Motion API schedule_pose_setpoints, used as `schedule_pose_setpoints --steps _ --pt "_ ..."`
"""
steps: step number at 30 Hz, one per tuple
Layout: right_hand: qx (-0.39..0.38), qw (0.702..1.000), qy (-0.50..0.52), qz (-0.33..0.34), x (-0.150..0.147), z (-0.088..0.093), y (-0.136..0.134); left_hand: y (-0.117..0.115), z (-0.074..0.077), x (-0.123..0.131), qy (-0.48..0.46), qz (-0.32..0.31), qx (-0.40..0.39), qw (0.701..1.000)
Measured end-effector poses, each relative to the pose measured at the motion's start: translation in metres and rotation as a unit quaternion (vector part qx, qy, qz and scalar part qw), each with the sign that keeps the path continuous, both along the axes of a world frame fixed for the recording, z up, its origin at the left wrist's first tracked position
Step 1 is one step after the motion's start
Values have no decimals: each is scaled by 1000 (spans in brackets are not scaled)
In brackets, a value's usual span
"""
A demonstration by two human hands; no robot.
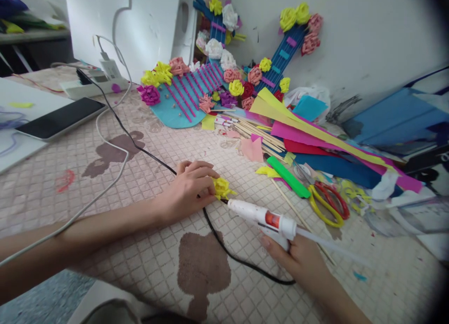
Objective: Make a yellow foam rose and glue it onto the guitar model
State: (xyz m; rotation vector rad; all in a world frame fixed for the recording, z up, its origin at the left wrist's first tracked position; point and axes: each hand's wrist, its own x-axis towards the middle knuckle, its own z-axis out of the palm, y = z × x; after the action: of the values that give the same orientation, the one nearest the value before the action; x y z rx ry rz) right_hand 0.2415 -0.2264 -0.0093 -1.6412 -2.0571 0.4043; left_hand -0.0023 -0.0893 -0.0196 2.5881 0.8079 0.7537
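My left hand (191,186) rests on the patterned tablecloth (147,235), its fingers pinched round a small yellow paper flower (221,187). My right hand (298,261) grips a white glue gun (266,217) with a clear glue stick sticking out the back. The gun's nozzle points left and sits just below and right of the flower, almost touching it. The gun's black cord (224,246) loops under my left wrist and runs back across the table.
Yellow-and-red scissors (329,202), a green strip (288,176), wooden sticks and coloured paper sheets (308,136) lie to the right. Blue boards with paper flowers (189,97) stand behind. A phone (59,118), power strip (94,83) and white cable lie left.
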Motion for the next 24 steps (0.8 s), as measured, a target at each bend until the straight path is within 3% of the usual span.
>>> schedule_pose_setpoints --steps 9,19,24 --pt "7 999 28 -19 1 3 2 -2 -4 3 -21 48 -26 998" --pt "-37 970 182 -159 9 -9 9 7 0 0 -39 99 -15 994" --pt "1 966 179 -190 7 -17 21 21 2 -10 -54 147 26 987"
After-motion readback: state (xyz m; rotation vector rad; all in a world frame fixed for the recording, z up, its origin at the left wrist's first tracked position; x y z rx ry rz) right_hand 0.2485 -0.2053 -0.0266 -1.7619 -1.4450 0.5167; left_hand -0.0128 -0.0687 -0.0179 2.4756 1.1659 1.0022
